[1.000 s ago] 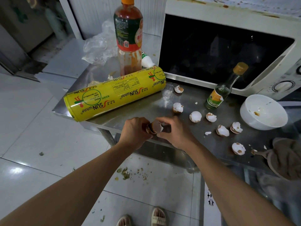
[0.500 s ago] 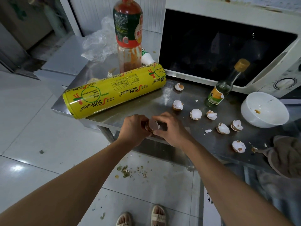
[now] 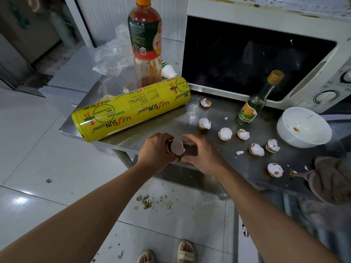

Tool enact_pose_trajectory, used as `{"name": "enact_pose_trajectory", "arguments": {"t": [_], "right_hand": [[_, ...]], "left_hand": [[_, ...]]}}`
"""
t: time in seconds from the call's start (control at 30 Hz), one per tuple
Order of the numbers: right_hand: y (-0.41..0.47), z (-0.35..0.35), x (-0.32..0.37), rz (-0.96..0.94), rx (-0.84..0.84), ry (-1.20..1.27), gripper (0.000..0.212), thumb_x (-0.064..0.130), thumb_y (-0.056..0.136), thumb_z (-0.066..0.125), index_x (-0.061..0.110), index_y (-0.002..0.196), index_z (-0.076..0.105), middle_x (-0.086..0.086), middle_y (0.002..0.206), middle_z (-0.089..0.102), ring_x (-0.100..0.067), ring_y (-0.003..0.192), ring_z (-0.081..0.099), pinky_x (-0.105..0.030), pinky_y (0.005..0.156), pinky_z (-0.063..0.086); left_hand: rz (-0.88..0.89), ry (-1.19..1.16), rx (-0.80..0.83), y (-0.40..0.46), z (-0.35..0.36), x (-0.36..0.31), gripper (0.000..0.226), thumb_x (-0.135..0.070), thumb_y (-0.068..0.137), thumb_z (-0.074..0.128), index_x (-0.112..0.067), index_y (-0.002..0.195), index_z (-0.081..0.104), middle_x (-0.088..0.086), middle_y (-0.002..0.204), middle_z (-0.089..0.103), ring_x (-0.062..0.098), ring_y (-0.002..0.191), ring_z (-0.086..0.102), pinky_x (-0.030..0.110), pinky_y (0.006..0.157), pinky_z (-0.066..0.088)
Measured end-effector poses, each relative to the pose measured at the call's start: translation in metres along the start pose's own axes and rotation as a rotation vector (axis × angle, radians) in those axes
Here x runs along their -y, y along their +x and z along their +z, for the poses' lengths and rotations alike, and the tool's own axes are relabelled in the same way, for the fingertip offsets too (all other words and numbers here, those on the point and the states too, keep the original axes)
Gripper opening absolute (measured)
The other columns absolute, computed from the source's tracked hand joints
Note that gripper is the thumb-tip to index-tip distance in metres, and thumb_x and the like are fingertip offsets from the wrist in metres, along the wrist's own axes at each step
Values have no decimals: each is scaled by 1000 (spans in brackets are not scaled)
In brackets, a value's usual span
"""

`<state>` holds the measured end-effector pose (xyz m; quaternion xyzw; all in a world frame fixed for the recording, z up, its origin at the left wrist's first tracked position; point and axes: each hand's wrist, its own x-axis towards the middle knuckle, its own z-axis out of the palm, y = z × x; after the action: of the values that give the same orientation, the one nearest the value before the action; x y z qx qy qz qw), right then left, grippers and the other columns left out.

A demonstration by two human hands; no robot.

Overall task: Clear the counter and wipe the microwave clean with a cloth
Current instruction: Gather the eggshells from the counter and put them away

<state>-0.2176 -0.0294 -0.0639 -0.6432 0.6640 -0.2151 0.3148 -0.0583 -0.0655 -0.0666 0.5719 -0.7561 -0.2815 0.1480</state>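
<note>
Left hand [image 3: 155, 151] grips nested eggshells [image 3: 176, 148] at counter [image 3: 190, 118] front edge; right hand [image 3: 201, 154] pinches them too. More shells [image 3: 225, 133] lie scattered near microwave [image 3: 266, 48]; cloth [image 3: 334, 179] far right. Risk: squeezing crumbles shells, and fragments drop to the floor.

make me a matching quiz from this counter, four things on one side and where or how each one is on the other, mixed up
Things:
1. yellow wrap roll
2. small green bottle
3. white bowl
4. brown cloth

States:
A. upright, in front of the microwave door
B. crumpled at the counter's right end
C. lying on its side
D. nearly empty, open side up

Pairs: 1-C, 2-A, 3-D, 4-B
</note>
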Motion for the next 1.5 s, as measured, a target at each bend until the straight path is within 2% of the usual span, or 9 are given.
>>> {"name": "enact_pose_trajectory", "arguments": {"t": [0.3, 0.47, 0.63, 0.77, 0.97, 1.07, 1.23, 1.37, 1.5], "right_hand": [[5, 7, 3, -42, -13, -47, 47, 18, 75, 76, 20, 118, 58, -1, 118, 59, -22, 110, 50, -45, 94, 40], [0, 2, 1, -56, -75, -34, 46, 16, 74, 76, 18, 117, 59, -2, 118, 58, -22, 112, 49, -45, 96, 39], [-5, -9, -13, -21, -186, -122, 45, 17, 71, 78, 15, 114, 61, -5, 111, 59, -22, 106, 52, -33, 91, 38], [-6, -5, -19, 9, -173, -247, 45, 24, 72, 77, 18, 114, 60, -3, 110, 58, -22, 103, 50, -29, 84, 32], [-10, -8, -16, 43, -185, -175, 69, 23, 70, 79, 16, 132, 49, -7, 123, 55, -25, 115, 46, -37, 98, 34], [-17, -17, -16, 73, -201, -128, 70, 21, 72, 78, 18, 134, 46, -6, 125, 53, -24, 117, 44, -39, 101, 34], [-27, -27, -19, 73, -220, -78, 65, 20, 73, 77, 16, 131, 48, -7, 126, 52, -23, 119, 44, -37, 102, 36], [-33, -30, -26, 82, -260, -43, 58, 20, 75, 75, 15, 128, 51, -7, 125, 53, -23, 119, 45, -31, 98, 37], [-38, -32, -38, 128, -274, -15, 54, 26, 79, 72, 20, 128, 50, -3, 131, 49, -18, 122, 44, -19, 86, 34]], "left_hand": [[23, 14, -14, 2, 4, 2, 41, -25, 68, 80, -19, 105, 65, 6, 101, 65, 22, 89, 60, 39, 78, 53], [4, 12, 12, 3, 5, 6, 43, -26, 67, 81, -19, 106, 64, 4, 102, 64, 21, 91, 60, 39, 79, 53], [-14, -11, 9, 2, 6, 5, 60, -28, 66, 82, -25, 121, 57, 2, 114, 61, 21, 99, 60, 40, 81, 55], [-11, -8, 12, 2, 6, 5, 48, -28, 69, 80, -25, 113, 62, 1, 107, 61, 21, 94, 59, 40, 79, 55], [-4, -141, -41, 0, -2, -2, 41, -31, 64, 83, -22, 101, 66, -3, 97, 68, 14, 84, 62, 35, 73, 55], [63, -213, -87, -2, -8, -16, 39, -32, 64, 82, -23, 99, 69, -5, 92, 71, 10, 77, 63, 31, 69, 55], [110, -182, -72, 3, 0, -35, 44, -35, 64, 83, -24, 104, 68, -5, 104, 69, 13, 92, 61, 35, 77, 52], [98, -134, -14, 8, 14, -37, 45, -30, 64, 83, -24, 106, 69, -1, 105, 69, 18, 96, 62, 38, 82, 52], [40, -149, -3, 6, 24, -31, 48, -25, 63, 83, -26, 109, 68, -1, 102, 71, 17, 94, 65, 34, 83, 53]]}}
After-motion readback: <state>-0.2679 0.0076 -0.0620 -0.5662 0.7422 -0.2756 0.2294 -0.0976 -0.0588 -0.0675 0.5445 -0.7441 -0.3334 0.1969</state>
